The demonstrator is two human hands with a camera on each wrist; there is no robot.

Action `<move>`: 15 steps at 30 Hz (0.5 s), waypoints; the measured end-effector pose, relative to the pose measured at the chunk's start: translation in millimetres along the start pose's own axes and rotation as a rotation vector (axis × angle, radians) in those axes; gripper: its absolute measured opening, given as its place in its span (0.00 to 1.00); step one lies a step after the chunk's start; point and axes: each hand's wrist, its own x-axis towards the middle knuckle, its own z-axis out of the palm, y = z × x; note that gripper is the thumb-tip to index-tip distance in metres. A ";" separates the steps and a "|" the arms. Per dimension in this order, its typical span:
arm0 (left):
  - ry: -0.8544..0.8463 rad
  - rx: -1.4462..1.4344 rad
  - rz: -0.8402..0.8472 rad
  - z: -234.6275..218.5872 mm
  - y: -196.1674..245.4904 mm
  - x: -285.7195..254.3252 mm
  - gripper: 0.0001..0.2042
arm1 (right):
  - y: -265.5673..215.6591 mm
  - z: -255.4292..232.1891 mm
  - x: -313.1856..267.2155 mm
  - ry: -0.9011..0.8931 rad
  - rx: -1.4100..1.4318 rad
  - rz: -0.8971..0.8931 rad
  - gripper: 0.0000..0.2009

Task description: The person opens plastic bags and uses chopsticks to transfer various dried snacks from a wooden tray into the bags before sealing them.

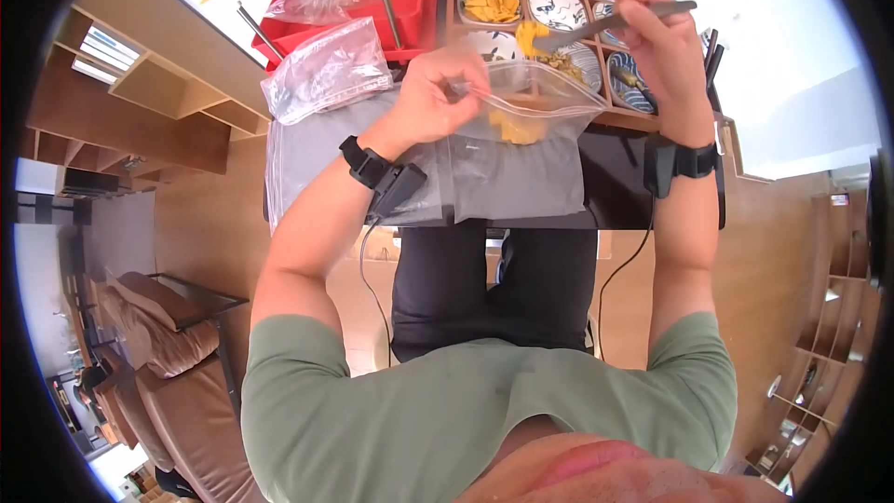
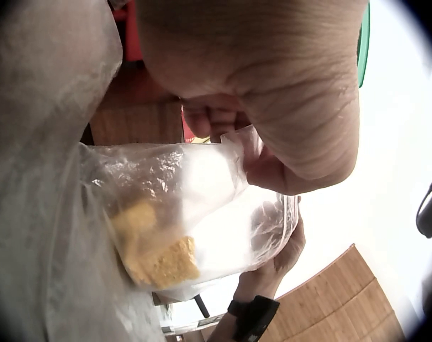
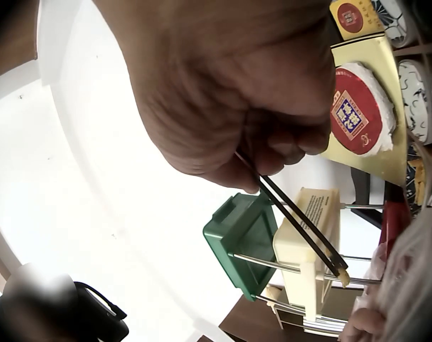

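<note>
The left hand (image 1: pixel 433 98) pinches the rim of a clear zip bag (image 1: pixel 559 104), whose mouth gapes toward the right. Yellow pieces (image 1: pixel 517 128) lie in the bag; the left wrist view shows them as chunky yellow pieces (image 2: pixel 162 260) behind the plastic. Above the bag, the right hand (image 1: pixel 663 56) grips a dark pair of tongs or chopsticks (image 1: pixel 596 26); which of these cannot be told. A yellow piece (image 1: pixel 531 37) is at their tips, over the divided wooden tray (image 1: pixel 615 118). In the right wrist view the dark sticks (image 3: pixel 301 226) have yellow at the end.
Patterned dishes, one with yellow slices (image 1: pixel 492 6), stand in the tray's compartments. At the left are a red bin (image 1: pixel 419 9) and another clear bag (image 1: pixel 331 70). Grey packets (image 1: pixel 517 182) lie at the front edge. Green (image 3: pixel 241 239) and cream containers (image 3: pixel 308 253) show in the right wrist view.
</note>
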 end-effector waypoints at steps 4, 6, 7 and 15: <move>-0.020 0.003 -0.011 -0.2 1.9 -0.5 0.07 | 10.7 6.8 -33.0 0.026 -0.229 0.073 0.06; -0.031 0.011 0.011 -0.6 -0.3 -0.5 0.07 | 14.7 5.1 -39.2 -0.012 -0.258 0.070 0.06; -0.039 0.014 0.007 0.0 -0.4 -0.7 0.07 | 18.3 3.7 -42.5 -0.051 -0.288 0.069 0.06; -0.050 0.044 0.016 2.3 8.9 1.6 0.06 | 27.6 -12.1 -57.3 -0.013 -0.102 0.005 0.06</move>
